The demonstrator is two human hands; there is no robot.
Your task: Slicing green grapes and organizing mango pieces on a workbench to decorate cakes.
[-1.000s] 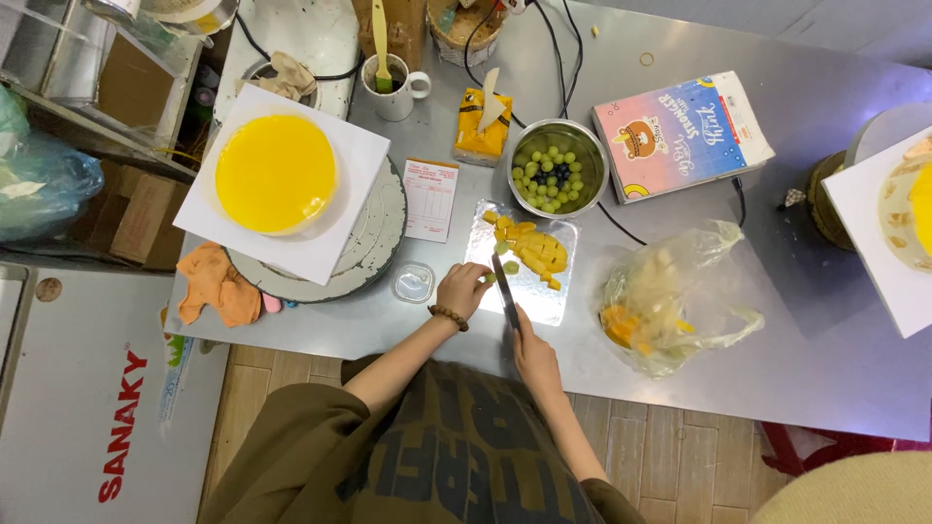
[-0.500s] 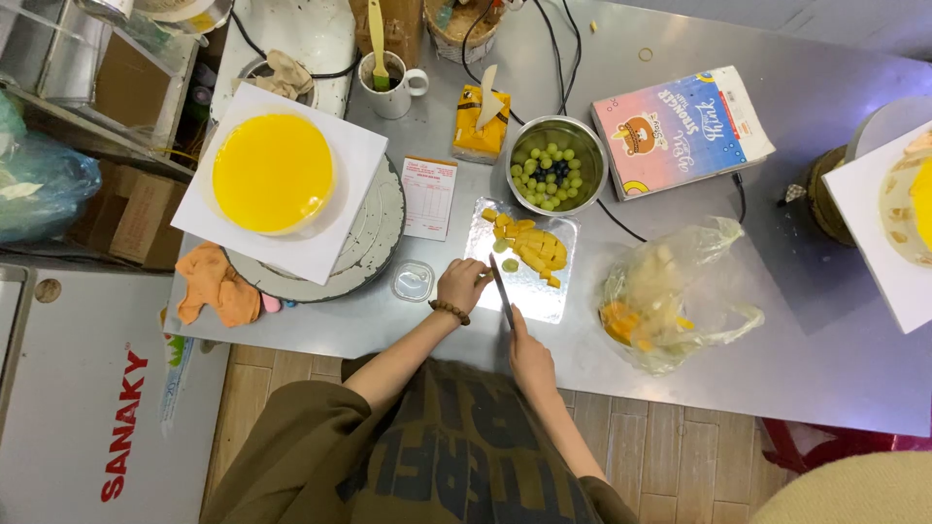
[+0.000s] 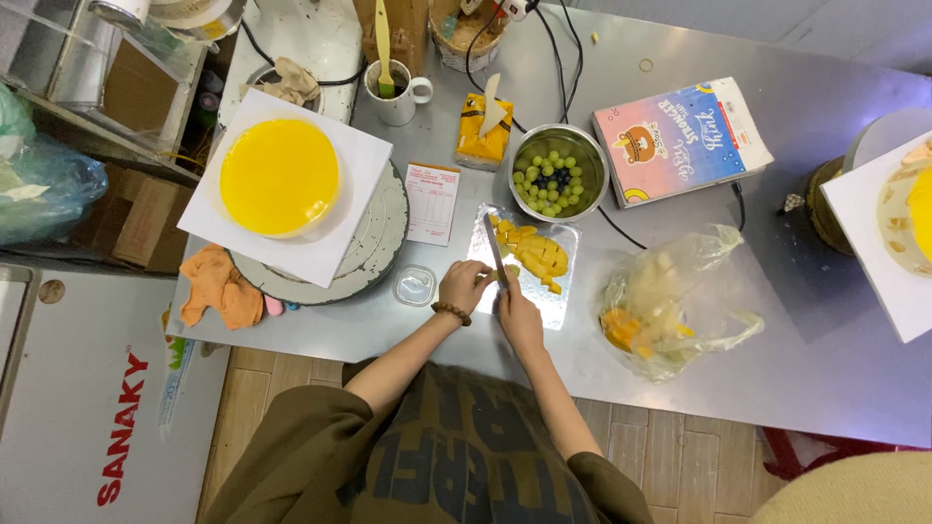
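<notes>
Where the mango [image 3: 532,254] earlier lay whole on the board [image 3: 566,303] near the desk's front edge, it now shows cubes; right hand [image 3: 519,315] fingers grasping knife [image 3: 496,254], left hand [image 3: 464,286] clenched beside.

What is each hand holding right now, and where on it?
Right hand grips the knife by its handle end. Left hand rests at the silver board's near edge; a grip cannot be told.

A steel table [image 3: 680,369] carries the items. Lying directly on it: a turntable [image 3: 379,243], orange cloth [image 3: 221,291], receipt [image 3: 431,202], small tub [image 3: 416,285], silver board [image 3: 558,303], bowl [image 3: 592,165], mug [image 3: 398,105], book [image 3: 680,136] — and a plastic bag [image 3: 670,311].
</notes>
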